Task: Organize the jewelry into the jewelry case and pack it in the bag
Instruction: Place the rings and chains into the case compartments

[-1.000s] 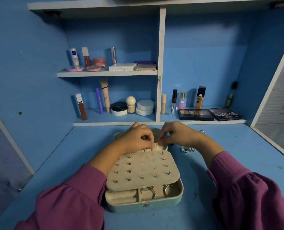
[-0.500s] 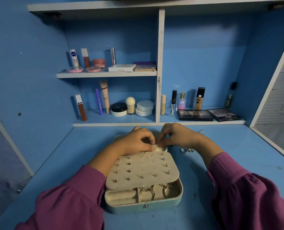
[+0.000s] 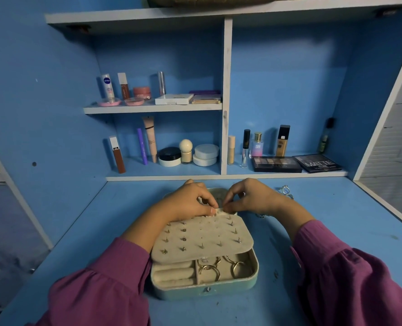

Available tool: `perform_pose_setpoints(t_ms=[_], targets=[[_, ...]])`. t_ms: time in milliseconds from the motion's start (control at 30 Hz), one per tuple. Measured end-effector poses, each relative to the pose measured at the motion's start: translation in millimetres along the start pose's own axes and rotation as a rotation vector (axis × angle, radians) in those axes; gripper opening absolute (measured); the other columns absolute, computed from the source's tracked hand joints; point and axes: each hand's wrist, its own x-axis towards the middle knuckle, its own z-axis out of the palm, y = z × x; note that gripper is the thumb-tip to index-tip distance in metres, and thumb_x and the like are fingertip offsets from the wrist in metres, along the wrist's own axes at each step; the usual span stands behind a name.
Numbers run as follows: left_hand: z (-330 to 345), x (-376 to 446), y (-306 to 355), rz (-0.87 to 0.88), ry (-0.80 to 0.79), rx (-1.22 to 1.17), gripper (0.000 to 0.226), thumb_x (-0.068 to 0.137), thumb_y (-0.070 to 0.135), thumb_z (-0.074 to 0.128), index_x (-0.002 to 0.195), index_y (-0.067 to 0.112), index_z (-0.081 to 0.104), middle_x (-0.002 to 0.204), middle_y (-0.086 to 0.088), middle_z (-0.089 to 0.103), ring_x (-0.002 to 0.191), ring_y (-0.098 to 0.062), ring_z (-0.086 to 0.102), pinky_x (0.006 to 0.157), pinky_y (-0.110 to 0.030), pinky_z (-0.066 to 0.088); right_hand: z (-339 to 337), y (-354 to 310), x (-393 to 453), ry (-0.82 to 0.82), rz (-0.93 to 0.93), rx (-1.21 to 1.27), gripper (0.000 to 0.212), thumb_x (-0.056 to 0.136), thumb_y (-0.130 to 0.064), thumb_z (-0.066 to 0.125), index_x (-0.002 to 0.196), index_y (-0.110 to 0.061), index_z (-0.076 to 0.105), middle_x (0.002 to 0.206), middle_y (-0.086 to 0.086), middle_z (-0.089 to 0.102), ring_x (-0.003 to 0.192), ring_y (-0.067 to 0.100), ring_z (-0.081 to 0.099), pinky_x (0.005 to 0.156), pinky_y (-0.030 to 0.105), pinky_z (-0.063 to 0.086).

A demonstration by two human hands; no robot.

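A mint-green jewelry case (image 3: 207,288) lies open on the blue desk. Its beige earring panel (image 3: 202,238), studded with several earring posts, is folded down over the tray. Gold rings (image 3: 210,270) lie in the front compartments beside ring rolls. My left hand (image 3: 190,201) and my right hand (image 3: 251,196) meet at the panel's far edge, both pinching it with fingertips. Whether a small earring sits between the fingers is hidden. Loose rings (image 3: 285,189) lie on the desk right of my right wrist.
Shelves behind the desk hold cosmetics: bottles, jars (image 3: 205,154), tubes and two eyeshadow palettes (image 3: 317,163). A woven bag's underside (image 3: 209,0) shows on the top shelf. Bare blue desk lies left and right of the case.
Both hands have stayed at the panel's far edge with only small finger shifts. The case has not moved.
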Motion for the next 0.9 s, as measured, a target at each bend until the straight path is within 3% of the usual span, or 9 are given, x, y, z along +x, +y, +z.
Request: perform_pose_setpoints(t_ms=[200, 367, 433, 500, 567, 667, 767, 900], targets=[[-6.3, -1.5, 9.0, -0.03, -0.047, -0.022, 0.019, 0.081, 0.015, 0.074, 0.1, 0.017, 0.075, 0.09, 0.004, 0.055, 0.086, -0.007, 0.052, 0.076, -0.013, 0.041, 3.0, 1.2, -2.7, 0.052, 0.016, 0.006, 0.007, 0.076, -0.011, 0.078, 0.077, -0.018, 0.075, 0.062, -0.017, 0.066, 0.061, -0.008, 0.057, 0.059, 0.004, 0.039], [-15.1, -10.9, 9.4, -0.073, -0.006, -0.14, 0.022, 0.078, 0.011, 0.077, 0.096, 0.023, 0.075, 0.09, -0.008, 0.062, 0.073, -0.003, 0.055, 0.067, -0.014, 0.045, 3.6, -0.1, -1.8, 0.055, 0.006, -0.101, 0.006, 0.079, -0.017, 0.076, 0.083, -0.021, 0.075, 0.081, -0.01, 0.07, 0.071, -0.006, 0.059, 0.06, 0.004, 0.039], [-21.6, -16.4, 7.3, -0.113, 0.048, -0.218, 0.019, 0.079, 0.011, 0.076, 0.095, 0.022, 0.075, 0.085, -0.003, 0.061, 0.055, 0.006, 0.051, 0.058, -0.011, 0.042, 3.5, -0.6, -2.1, 0.062, -0.003, -0.153, 0.01, 0.08, -0.019, 0.075, 0.09, -0.021, 0.075, 0.089, -0.011, 0.069, 0.077, -0.003, 0.058, 0.061, 0.003, 0.039], [-25.7, -20.6, 4.3, -0.133, 0.106, -0.254, 0.017, 0.081, 0.013, 0.075, 0.093, 0.024, 0.075, 0.084, 0.001, 0.063, 0.05, 0.005, 0.052, 0.057, -0.014, 0.042, 4.2, -0.8, -2.9, 0.058, -0.017, -0.202, 0.016, 0.082, -0.021, 0.073, 0.098, -0.022, 0.075, 0.092, -0.013, 0.066, 0.08, -0.003, 0.056, 0.062, 0.003, 0.038], [-24.1, -23.7, 2.7, -0.136, 0.122, -0.246, 0.016, 0.083, 0.014, 0.073, 0.093, 0.026, 0.075, 0.09, 0.001, 0.065, 0.055, 0.004, 0.054, 0.058, -0.013, 0.042, 5.3, 0.3, -3.3, 0.046, -0.033, -0.243, 0.018, 0.084, -0.021, 0.071, 0.102, -0.022, 0.075, 0.093, -0.014, 0.063, 0.083, -0.002, 0.055, 0.068, 0.004, 0.038], [-15.2, -24.2, 1.6, -0.113, 0.079, -0.15, 0.017, 0.085, 0.016, 0.07, 0.1, 0.025, 0.075, 0.099, 0.004, 0.061, 0.082, 0.0, 0.055, 0.073, -0.013, 0.042, 6.4, 2.2, -4.1, 0.046, -0.045, -0.254, 0.015, 0.084, -0.02, 0.07, 0.098, -0.022, 0.076, 0.092, -0.015, 0.06, 0.088, 0.001, 0.056, 0.078, 0.011, 0.041], [-8.6, -20.4, -0.9, -0.088, 0.054, -0.099, 0.017, 0.085, 0.021, 0.07, 0.096, 0.033, 0.074, 0.102, -0.002, 0.058, 0.098, -0.012, 0.056, 0.092, -0.028, 0.047, 5.7, 3.5, -4.9, 0.061, -0.029, -0.218, 0.01, 0.083, -0.023, 0.072, 0.092, -0.022, 0.076, 0.09, -0.016, 0.061, 0.089, 0.002, 0.056, 0.074, 0.008, 0.04], [-2.4, -15.7, -3.4, -0.097, 0.047, -0.053, 0.019, 0.085, 0.024, 0.07, 0.091, 0.042, 0.07, 0.098, 0.003, 0.055, 0.103, -0.013, 0.048, 0.097, -0.031, 0.042, 7.9, -2.3, -4.2, 0.042, 0.04, -0.16, 0.019, 0.085, -0.032, 0.069, 0.092, -0.015, 0.074, 0.09, -0.01, 0.06, 0.084, 0.005, 0.051, 0.068, 0.014, 0.039]])
